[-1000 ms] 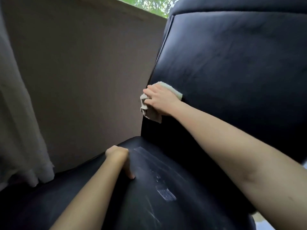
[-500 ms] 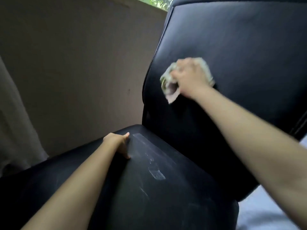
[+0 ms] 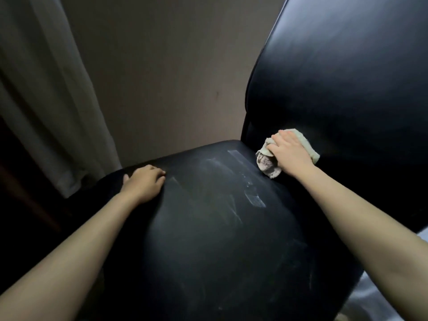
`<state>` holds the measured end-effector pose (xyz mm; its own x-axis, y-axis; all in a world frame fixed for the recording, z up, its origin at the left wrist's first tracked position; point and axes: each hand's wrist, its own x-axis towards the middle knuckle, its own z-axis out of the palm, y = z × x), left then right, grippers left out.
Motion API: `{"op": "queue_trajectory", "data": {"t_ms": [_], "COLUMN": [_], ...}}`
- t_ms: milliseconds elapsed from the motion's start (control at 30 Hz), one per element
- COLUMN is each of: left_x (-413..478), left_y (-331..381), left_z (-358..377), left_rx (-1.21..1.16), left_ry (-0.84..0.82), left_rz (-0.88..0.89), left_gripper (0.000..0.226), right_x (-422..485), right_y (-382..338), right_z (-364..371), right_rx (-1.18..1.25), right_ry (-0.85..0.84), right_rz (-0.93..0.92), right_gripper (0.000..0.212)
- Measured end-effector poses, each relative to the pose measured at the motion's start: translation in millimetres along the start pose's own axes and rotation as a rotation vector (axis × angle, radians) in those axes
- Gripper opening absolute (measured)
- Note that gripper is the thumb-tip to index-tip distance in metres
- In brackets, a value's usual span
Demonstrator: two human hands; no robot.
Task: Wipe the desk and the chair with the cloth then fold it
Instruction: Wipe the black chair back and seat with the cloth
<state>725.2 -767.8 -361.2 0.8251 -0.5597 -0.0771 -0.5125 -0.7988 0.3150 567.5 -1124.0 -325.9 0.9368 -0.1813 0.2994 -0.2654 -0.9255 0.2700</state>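
At backrest (image 3: 347, 77) base, R hand (image 3: 289, 156) grips bunched cloth (image 3: 268, 164)
Smudged seat (image 3: 220, 228) lies just left of cloth, nearer R; L hand (image 3: 143, 181) rests loose on its edge

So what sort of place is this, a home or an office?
Likely an indoor room, home or office I can't tell: a black padded chair stands near a plain beige wall, with a pale curtain hanging at the left.
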Motion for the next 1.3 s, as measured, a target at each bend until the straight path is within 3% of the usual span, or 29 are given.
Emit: {"op": "queue_trajectory", "data": {"t_ms": [67, 200, 367, 600, 733, 800, 867, 933, 967, 1100, 1167, 1200, 1300], "left_x": [-0.7, 4.1, 5.0, 11.7, 17.3, 18.4, 20.5, 22.3, 22.2, 18.3, 16.6, 16.9, 20.1], "left_y": [0.8, 6.1, 8.1, 8.0, 14.3, 17.0, 21.7, 25.1, 26.3, 31.4, 33.4, 34.0, 38.5], "left_z": [-3.5, -4.4, 3.4, 2.1, 3.4, 1.6, -2.5, -7.0, -8.8, -9.8, -9.7, -10.6, -13.7], "left_rx": [0.036, 0.110, 0.126, 0.119, 0.149, 0.164, 0.173, 0.174, 0.174, 0.179, 0.206, 0.205, 0.229], "left_ry": [-0.031, -0.067, -0.053, -0.072, -0.078, -0.101, -0.112, -0.119, -0.130, -0.159, -0.148, -0.141, -0.138], "left_rz": [0.009, -0.016, -0.012, -0.026, -0.029, -0.040, -0.045, -0.052, -0.056, -0.072, -0.068, -0.069, -0.077], "left_gripper": [0.039, 0.038, 0.038, 0.037, 0.036, 0.036, 0.037, 0.039, 0.041, 0.046, 0.046, 0.046, 0.044], "right_x": [-4.5, -29.0, -36.2, -36.7, -25.1, -12.8, 5.8, 30.0, 36.7, 31.2, 1.0, -21.3, -73.9], "right_y": [-12.7, -41.3, -50.8, -55.3, -50.8, -45.9, -36.6, -26.2, -22.5, -4.8, 0.4, 7.2, 10.8], "right_z": [6.0, 26.9, 34.8, 29.1, -3.8, -33.2, -72.4, -108.8, -123.9, -129.6, -107.1, -88.6, -64.1], "right_rx": [0.026, 0.278, 0.398, 0.387, 0.301, 0.137, -0.006, -0.179, -0.288, -0.759, -0.740, -0.708, -0.738], "right_ry": [-0.009, -0.178, -0.171, -0.258, -0.346, -0.191, 0.076, 0.315, 0.320, -0.193, -0.311, -0.404, -0.327], "right_rz": [0.026, 0.282, 0.398, 0.433, 0.358, 0.257, 0.143, 0.011, -0.023, 0.009, -0.006, -0.104, -0.278], "right_gripper": [0.036, 0.045, 0.038, 0.035, 0.032, 0.040, 0.040, 0.028, 0.020, 0.014, 0.012, 0.016, 0.022]}}
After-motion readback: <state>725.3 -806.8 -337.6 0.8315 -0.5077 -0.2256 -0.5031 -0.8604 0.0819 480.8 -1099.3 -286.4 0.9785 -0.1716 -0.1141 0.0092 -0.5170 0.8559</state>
